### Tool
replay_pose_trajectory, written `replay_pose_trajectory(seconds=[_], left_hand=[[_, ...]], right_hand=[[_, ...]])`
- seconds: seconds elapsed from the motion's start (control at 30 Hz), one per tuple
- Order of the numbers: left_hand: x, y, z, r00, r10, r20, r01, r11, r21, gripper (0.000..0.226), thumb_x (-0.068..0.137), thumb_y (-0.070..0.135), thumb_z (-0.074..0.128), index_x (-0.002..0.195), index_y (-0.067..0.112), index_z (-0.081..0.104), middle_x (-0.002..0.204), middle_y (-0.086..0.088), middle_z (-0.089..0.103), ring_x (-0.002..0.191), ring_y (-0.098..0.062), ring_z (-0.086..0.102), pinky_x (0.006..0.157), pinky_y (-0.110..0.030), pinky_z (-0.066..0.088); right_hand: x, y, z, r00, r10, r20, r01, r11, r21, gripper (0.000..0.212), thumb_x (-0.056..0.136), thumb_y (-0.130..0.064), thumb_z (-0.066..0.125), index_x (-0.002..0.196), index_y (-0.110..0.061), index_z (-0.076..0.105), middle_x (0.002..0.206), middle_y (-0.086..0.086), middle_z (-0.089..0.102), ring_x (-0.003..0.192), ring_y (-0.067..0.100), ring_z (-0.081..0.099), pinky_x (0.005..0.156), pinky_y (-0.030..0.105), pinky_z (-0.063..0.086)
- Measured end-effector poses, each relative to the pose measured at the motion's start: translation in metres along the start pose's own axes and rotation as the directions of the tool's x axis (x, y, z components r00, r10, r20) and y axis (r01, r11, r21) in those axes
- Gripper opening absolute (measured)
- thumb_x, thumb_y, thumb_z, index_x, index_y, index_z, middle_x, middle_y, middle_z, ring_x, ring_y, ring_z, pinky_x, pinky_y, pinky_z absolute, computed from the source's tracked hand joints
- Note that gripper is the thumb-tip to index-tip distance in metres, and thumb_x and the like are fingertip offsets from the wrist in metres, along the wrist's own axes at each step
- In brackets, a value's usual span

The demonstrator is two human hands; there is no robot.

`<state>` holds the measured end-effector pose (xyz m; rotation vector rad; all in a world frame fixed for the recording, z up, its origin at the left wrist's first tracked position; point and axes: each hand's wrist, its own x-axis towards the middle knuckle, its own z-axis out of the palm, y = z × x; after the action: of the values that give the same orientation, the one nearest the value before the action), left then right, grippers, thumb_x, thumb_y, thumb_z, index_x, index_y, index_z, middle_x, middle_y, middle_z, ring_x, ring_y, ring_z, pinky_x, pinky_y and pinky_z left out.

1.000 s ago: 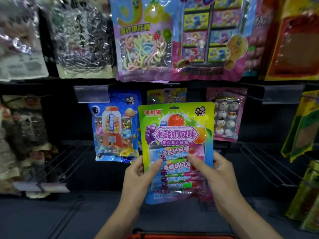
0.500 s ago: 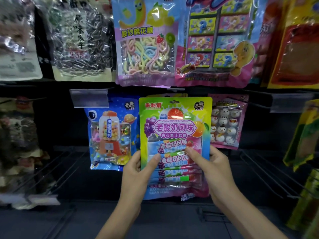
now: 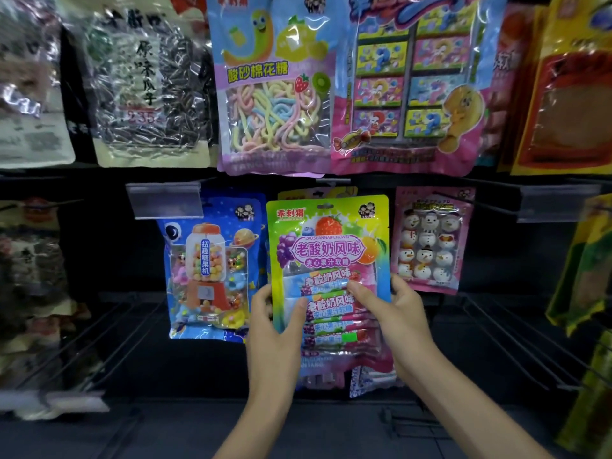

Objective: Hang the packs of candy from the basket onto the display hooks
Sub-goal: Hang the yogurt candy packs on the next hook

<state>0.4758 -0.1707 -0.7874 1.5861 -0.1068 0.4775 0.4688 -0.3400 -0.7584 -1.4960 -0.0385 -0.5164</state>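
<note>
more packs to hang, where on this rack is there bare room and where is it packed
Bare: the dark gap between the snowman pack and the yellow-green packs, with empty wire hooks below; also left of the blue gumball pack. Crowded: the top row, edge to edge, and round the held pack.

Glossy plastic candy pack, metal wire hooks

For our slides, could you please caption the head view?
Left hand and right hand hold a green candy pack beside a blue pack.
</note>
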Motion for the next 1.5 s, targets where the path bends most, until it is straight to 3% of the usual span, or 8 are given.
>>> replay_pose_trajectory(seconds=[0.17, 0.33, 0.5, 0.67, 1.03, 1.23, 1.4, 1.5], left_hand=[[0.024, -0.009, 0.022, 0.999, -0.023, -0.033, 0.027, 0.991, 0.134, 0.061, 0.097, 0.055, 0.062, 0.151, 0.038, 0.04, 0.14, 0.008, 0.057, 0.131, -0.02, 0.056, 0.105, -0.05, 0.051], [0.047, -0.012, 0.042, 0.996, -0.072, -0.053, 0.081, 0.978, 0.191, 0.065, 0.103, 0.042, 0.061, 0.159, 0.025, 0.035, 0.154, 0.0, 0.046, 0.139, -0.024, 0.049, 0.095, -0.032, 0.038], [0.074, -0.024, 0.056, 0.989, -0.069, -0.128, 0.1, 0.96, 0.26, 0.066, 0.101, 0.044, 0.063, 0.16, 0.028, 0.036, 0.15, -0.005, 0.054, 0.134, -0.029, 0.055, 0.099, -0.046, 0.051], [0.095, -0.033, 0.064, 0.984, -0.102, -0.147, 0.141, 0.947, 0.289, 0.068, 0.103, 0.046, 0.058, 0.163, 0.033, 0.027, 0.16, -0.006, 0.045, 0.138, -0.032, 0.053, 0.098, -0.048, 0.052], [0.124, -0.041, 0.087, 0.986, -0.101, -0.136, 0.145, 0.92, 0.364, 0.084, 0.104, 0.043, 0.056, 0.163, 0.047, -0.003, 0.159, -0.003, 0.045, 0.125, -0.032, 0.061, 0.087, -0.045, 0.058], [0.149, -0.044, 0.096, 0.986, -0.15, -0.079, 0.168, 0.925, 0.342, 0.087, 0.102, 0.041, 0.061, 0.166, 0.033, 0.002, 0.158, -0.01, 0.034, 0.134, -0.034, 0.051, 0.09, -0.041, 0.05], [0.164, -0.043, 0.098, 0.986, -0.169, -0.003, 0.163, 0.946, 0.279, 0.081, 0.095, 0.033, 0.067, 0.162, 0.026, 0.022, 0.143, -0.013, 0.046, 0.12, -0.034, 0.059, 0.094, -0.043, 0.056], [0.16, -0.044, 0.097, 0.986, -0.169, 0.012, 0.158, 0.945, 0.286, 0.088, 0.096, 0.035, 0.067, 0.165, 0.025, 0.014, 0.149, -0.013, 0.043, 0.128, -0.034, 0.055, 0.096, -0.039, 0.051]], right_hand=[[0.026, 0.007, 0.0, 1.0, -0.013, -0.025, 0.012, 0.998, -0.063, 0.031, 0.084, -0.033, 0.085, 0.106, -0.019, 0.07, 0.102, 0.002, 0.079, 0.098, 0.022, 0.075, 0.093, 0.044, 0.06], [0.053, 0.019, 0.003, 0.997, -0.01, -0.077, 0.002, 0.994, -0.107, 0.038, 0.079, -0.041, 0.089, 0.107, -0.021, 0.071, 0.103, -0.002, 0.079, 0.097, 0.019, 0.076, 0.092, 0.048, 0.061], [0.077, 0.03, 0.016, 0.987, -0.042, -0.152, 0.008, 0.975, -0.222, 0.023, 0.086, -0.036, 0.084, 0.093, -0.019, 0.069, 0.087, -0.006, 0.075, 0.082, 0.01, 0.07, 0.072, 0.032, 0.053], [0.106, 0.047, 0.027, 0.977, -0.033, -0.212, -0.028, 0.96, -0.278, 0.028, 0.084, -0.04, 0.085, 0.093, -0.021, 0.067, 0.088, -0.003, 0.073, 0.083, 0.017, 0.071, 0.079, 0.044, 0.06], [0.14, 0.054, 0.038, 0.944, -0.033, -0.327, -0.084, 0.938, -0.337, 0.035, 0.081, -0.04, 0.087, 0.097, -0.018, 0.065, 0.08, -0.011, 0.065, 0.069, 0.001, 0.056, 0.055, 0.02, 0.04], [0.151, 0.057, 0.043, 0.941, -0.021, -0.338, -0.116, 0.918, -0.379, 0.04, 0.083, -0.045, 0.084, 0.097, -0.015, 0.062, 0.08, -0.004, 0.065, 0.065, 0.009, 0.057, 0.052, 0.023, 0.038], [0.158, 0.06, 0.044, 0.939, -0.019, -0.343, -0.122, 0.915, -0.384, 0.045, 0.082, -0.048, 0.083, 0.1, -0.015, 0.06, 0.093, 0.001, 0.069, 0.081, 0.025, 0.066, 0.067, 0.032, 0.05], [0.157, 0.062, 0.043, 0.939, -0.04, -0.342, -0.101, 0.918, -0.385, 0.048, 0.081, -0.048, 0.084, 0.106, -0.015, 0.059, 0.098, 0.003, 0.07, 0.085, 0.026, 0.067, 0.069, 0.032, 0.05]])
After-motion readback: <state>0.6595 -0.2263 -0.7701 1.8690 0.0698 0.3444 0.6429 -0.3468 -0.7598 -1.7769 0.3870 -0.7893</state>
